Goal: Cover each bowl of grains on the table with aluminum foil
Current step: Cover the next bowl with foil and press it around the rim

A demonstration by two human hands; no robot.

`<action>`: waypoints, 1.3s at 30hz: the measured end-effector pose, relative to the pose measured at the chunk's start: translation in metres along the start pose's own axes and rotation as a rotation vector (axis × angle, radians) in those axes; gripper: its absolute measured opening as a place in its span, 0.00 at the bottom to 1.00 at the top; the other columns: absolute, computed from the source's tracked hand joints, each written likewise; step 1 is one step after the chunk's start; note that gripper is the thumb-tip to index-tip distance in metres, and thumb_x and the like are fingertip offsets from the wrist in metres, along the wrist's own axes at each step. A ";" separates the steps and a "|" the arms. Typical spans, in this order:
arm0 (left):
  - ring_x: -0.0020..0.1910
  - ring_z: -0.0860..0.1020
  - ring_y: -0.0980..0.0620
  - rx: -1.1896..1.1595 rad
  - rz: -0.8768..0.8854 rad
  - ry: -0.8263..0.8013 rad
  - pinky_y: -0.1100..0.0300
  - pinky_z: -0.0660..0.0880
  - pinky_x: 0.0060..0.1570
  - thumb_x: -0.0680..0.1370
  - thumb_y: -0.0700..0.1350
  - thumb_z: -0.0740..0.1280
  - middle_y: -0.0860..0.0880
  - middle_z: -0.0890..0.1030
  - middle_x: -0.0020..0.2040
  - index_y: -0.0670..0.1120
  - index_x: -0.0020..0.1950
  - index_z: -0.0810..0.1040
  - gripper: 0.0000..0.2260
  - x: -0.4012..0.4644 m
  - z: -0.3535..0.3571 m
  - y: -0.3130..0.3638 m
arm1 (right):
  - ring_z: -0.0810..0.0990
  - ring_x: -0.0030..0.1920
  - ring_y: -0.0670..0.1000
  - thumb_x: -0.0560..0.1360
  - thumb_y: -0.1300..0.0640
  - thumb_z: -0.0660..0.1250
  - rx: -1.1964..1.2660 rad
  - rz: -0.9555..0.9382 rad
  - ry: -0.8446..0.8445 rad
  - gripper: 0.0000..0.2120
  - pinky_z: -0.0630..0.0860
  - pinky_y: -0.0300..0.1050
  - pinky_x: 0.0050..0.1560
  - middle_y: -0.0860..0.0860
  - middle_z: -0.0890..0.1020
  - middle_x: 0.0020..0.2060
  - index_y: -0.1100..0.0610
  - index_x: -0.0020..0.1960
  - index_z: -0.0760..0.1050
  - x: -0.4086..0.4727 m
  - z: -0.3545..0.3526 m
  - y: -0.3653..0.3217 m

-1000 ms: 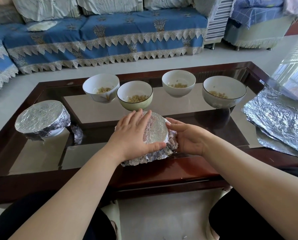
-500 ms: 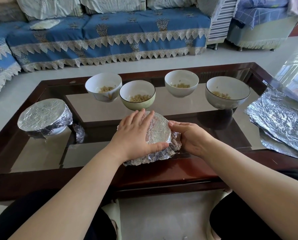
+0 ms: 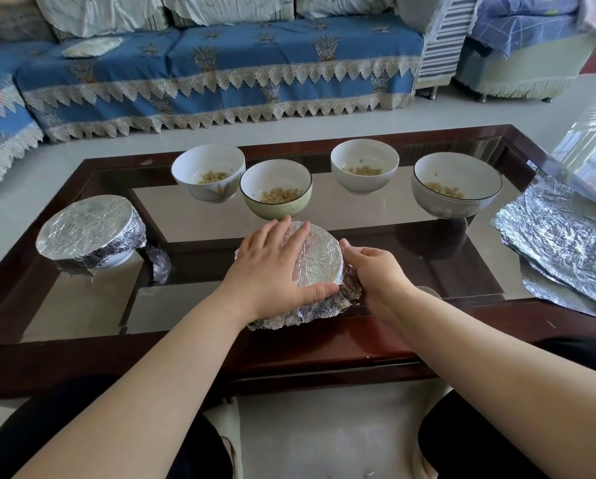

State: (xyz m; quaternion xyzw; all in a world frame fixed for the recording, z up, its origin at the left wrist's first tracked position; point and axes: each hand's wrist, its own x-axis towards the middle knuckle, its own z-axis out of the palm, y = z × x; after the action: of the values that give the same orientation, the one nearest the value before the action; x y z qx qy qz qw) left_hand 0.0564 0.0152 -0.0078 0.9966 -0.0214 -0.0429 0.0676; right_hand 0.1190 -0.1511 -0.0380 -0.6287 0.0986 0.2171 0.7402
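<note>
A foil-covered bowl (image 3: 319,261) sits at the table's near middle. My left hand (image 3: 272,267) lies flat on its top with the thumb along the near rim. My right hand (image 3: 376,271) presses the foil against the bowl's right side, fingers curled on the crumpled skirt. A second foil-covered bowl (image 3: 89,233) stands at the left. Several open bowls of grains stand in a row behind: a white bowl (image 3: 208,172), a green bowl (image 3: 277,188), another white bowl (image 3: 364,165) and a dark-rimmed bowl (image 3: 457,184).
Spare foil sheets (image 3: 566,243) lie stacked at the table's right edge. A small crumpled foil scrap (image 3: 160,262) lies beside the left bowl. The table (image 3: 82,354) has a glass top in a dark wood frame. A blue sofa (image 3: 220,74) stands beyond.
My right hand has slid a little around the bowl's right side, pressing the foil down. The left hand stays flat on top; the view shifted slightly.
</note>
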 end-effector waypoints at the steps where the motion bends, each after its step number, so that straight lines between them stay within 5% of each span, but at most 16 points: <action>1: 0.80 0.41 0.50 0.001 -0.001 -0.001 0.47 0.43 0.77 0.62 0.82 0.42 0.50 0.42 0.82 0.56 0.81 0.40 0.53 0.000 0.000 0.000 | 0.81 0.33 0.56 0.77 0.52 0.69 -0.014 -0.009 0.022 0.13 0.80 0.57 0.46 0.56 0.84 0.33 0.60 0.41 0.80 0.000 0.001 0.001; 9: 0.79 0.41 0.49 -0.005 0.007 -0.019 0.46 0.43 0.76 0.65 0.82 0.45 0.48 0.43 0.82 0.66 0.79 0.43 0.45 -0.002 -0.003 0.002 | 0.70 0.19 0.44 0.81 0.50 0.64 -0.169 -0.013 0.059 0.16 0.70 0.39 0.26 0.46 0.74 0.19 0.58 0.39 0.77 0.000 0.005 0.002; 14: 0.80 0.41 0.48 0.007 0.008 -0.029 0.46 0.43 0.76 0.68 0.79 0.49 0.47 0.43 0.82 0.69 0.77 0.43 0.40 -0.002 -0.004 0.004 | 0.75 0.29 0.52 0.81 0.51 0.64 -0.163 -0.002 0.007 0.14 0.76 0.50 0.36 0.55 0.80 0.32 0.59 0.41 0.79 0.001 0.006 -0.001; 18: 0.79 0.42 0.48 0.003 0.002 -0.009 0.46 0.44 0.76 0.64 0.81 0.44 0.47 0.44 0.82 0.68 0.78 0.44 0.43 -0.002 -0.001 0.002 | 0.72 0.29 0.54 0.81 0.58 0.64 -0.069 0.013 -0.064 0.09 0.75 0.44 0.26 0.60 0.76 0.36 0.60 0.43 0.76 0.000 0.006 -0.002; 22: 0.79 0.42 0.50 -0.002 -0.019 -0.002 0.46 0.44 0.76 0.62 0.81 0.42 0.48 0.43 0.82 0.63 0.80 0.44 0.48 -0.001 0.000 0.003 | 0.74 0.33 0.56 0.80 0.62 0.64 -0.073 -0.011 -0.048 0.06 0.75 0.46 0.30 0.59 0.79 0.36 0.60 0.45 0.77 0.005 0.007 0.001; 31: 0.79 0.42 0.49 0.001 -0.024 0.002 0.45 0.44 0.76 0.63 0.81 0.42 0.48 0.43 0.82 0.65 0.79 0.45 0.46 -0.001 0.001 0.004 | 0.66 0.17 0.42 0.72 0.71 0.61 -0.484 -0.222 0.050 0.10 0.63 0.34 0.19 0.51 0.72 0.26 0.58 0.38 0.71 0.004 0.006 -0.010; 35: 0.79 0.42 0.47 0.016 -0.039 0.009 0.45 0.45 0.76 0.64 0.81 0.41 0.46 0.43 0.82 0.65 0.79 0.45 0.45 -0.002 0.002 0.005 | 0.70 0.19 0.41 0.69 0.70 0.58 -0.645 -0.294 0.122 0.13 0.67 0.34 0.22 0.50 0.77 0.26 0.56 0.39 0.77 -0.004 0.003 -0.015; 39: 0.80 0.45 0.44 0.022 -0.147 0.043 0.45 0.45 0.75 0.67 0.81 0.45 0.43 0.45 0.82 0.61 0.80 0.47 0.45 -0.006 0.002 0.017 | 0.77 0.31 0.46 0.76 0.61 0.57 -0.703 -0.314 0.069 0.13 0.73 0.42 0.36 0.47 0.81 0.34 0.54 0.47 0.81 -0.011 0.003 -0.019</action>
State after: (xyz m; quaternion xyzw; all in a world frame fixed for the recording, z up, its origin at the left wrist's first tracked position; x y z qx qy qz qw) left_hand 0.0500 -0.0017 -0.0073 0.9968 0.0530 -0.0263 0.0538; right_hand 0.1170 -0.1528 -0.0160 -0.8584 -0.0544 0.1006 0.5001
